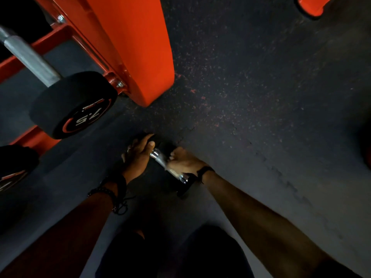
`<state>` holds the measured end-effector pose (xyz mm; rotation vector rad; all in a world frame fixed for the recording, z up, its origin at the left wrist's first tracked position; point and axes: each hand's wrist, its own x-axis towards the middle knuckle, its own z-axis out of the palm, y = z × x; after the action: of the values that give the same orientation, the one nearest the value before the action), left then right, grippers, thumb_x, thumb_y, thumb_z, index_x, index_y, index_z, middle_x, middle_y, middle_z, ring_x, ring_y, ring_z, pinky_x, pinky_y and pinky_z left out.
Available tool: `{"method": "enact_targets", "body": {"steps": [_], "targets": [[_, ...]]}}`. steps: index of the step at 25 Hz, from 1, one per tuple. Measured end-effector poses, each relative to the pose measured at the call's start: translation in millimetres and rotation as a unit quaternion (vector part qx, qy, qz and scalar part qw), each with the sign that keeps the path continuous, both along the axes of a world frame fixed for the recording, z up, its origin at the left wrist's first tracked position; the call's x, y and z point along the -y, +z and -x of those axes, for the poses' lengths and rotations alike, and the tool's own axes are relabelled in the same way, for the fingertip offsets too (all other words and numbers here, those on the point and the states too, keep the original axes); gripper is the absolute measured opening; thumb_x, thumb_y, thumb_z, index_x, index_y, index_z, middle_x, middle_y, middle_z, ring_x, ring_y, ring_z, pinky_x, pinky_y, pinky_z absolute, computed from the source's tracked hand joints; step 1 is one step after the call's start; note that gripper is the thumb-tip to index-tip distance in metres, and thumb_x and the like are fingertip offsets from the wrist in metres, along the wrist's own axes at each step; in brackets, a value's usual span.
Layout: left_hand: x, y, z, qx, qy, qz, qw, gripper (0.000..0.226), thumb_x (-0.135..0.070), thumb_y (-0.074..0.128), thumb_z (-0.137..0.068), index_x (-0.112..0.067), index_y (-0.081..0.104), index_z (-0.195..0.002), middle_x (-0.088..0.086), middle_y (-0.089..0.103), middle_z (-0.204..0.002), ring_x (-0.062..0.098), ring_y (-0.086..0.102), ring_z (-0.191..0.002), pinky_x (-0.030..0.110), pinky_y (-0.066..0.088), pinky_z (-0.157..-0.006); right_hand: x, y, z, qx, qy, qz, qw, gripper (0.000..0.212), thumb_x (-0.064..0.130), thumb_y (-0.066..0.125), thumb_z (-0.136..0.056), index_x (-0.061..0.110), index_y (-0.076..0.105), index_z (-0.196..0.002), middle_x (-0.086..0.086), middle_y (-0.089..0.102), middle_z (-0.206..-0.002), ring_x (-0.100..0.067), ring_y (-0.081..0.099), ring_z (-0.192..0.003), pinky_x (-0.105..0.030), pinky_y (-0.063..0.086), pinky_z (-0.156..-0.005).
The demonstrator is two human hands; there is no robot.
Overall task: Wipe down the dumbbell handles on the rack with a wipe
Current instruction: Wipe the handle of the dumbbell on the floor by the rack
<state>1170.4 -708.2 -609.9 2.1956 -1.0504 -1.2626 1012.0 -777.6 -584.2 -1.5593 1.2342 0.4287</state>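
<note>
Right hand (185,164) grips dumbbell handle (160,158); left hand (140,152) rests on its end.

Dumbbell (160,157) on floor (261,97), right of rack (136,47)

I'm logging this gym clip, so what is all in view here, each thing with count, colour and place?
Floor dumbbell: one, chrome handle, black ends, on the floor at centre, between both hands.
Rack dumbbells: two seen, black ends; one marked 7.5 at left, another cut off at the left edge.
Rack: one, orange, upper left.
Orange object: one, top right, cut off.
Floor: dark rubber with red flecks.
Wipe: cannot tell; none clearly visible.
Left hand: rests on the dumbbell's far end; bracelets on the wrist.
Right hand: curled round the handle, blurred; dark wristband.
</note>
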Motion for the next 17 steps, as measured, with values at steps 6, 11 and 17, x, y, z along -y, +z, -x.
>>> {"method": "enact_targets", "body": {"steps": [6, 11, 17], "targets": [[4, 6, 0, -0.028, -0.012, -0.007, 1.000, 0.066, -0.061, 0.032, -0.091, -0.027, 0.045, -0.146, 0.011, 0.041, -0.150, 0.029, 0.038, -0.137, 0.043, 0.024, -0.118, -7, -3, -28, 0.057, -0.041, -0.048, 0.996, 0.028, 0.028, 0.082, -0.073, 0.022, 0.056, -0.063, 0.005, 0.062, -0.059, -0.004, 0.059, -0.053, -0.022, 0.048, -0.063], [11, 14, 5, -0.007, -0.005, -0.016, 1.000, 0.074, -0.059, 0.027, -0.083, -0.025, 0.046, -0.146, 0.010, 0.042, -0.149, 0.029, 0.036, -0.138, 0.043, 0.023, -0.118, -11, -26, -8, 0.018, -0.039, -0.084, 0.996, 0.039, 0.036, 0.087, -0.061, 0.015, 0.058, -0.076, -0.001, 0.064, -0.056, -0.014, 0.060, -0.050, -0.036, 0.056, -0.063], [14, 16, 6, 0.001, -0.014, -0.024, 1.000, 0.071, -0.058, 0.031, -0.089, -0.019, 0.046, -0.146, 0.015, 0.042, -0.149, 0.030, 0.035, -0.138, 0.032, 0.021, -0.112, -7, -32, -22, 0.058, -0.003, 0.040, 0.998, 0.033, 0.019, 0.079, -0.066, 0.015, 0.063, -0.094, -0.012, 0.071, -0.093, -0.029, 0.069, -0.087, -0.038, 0.056, -0.075]]}}
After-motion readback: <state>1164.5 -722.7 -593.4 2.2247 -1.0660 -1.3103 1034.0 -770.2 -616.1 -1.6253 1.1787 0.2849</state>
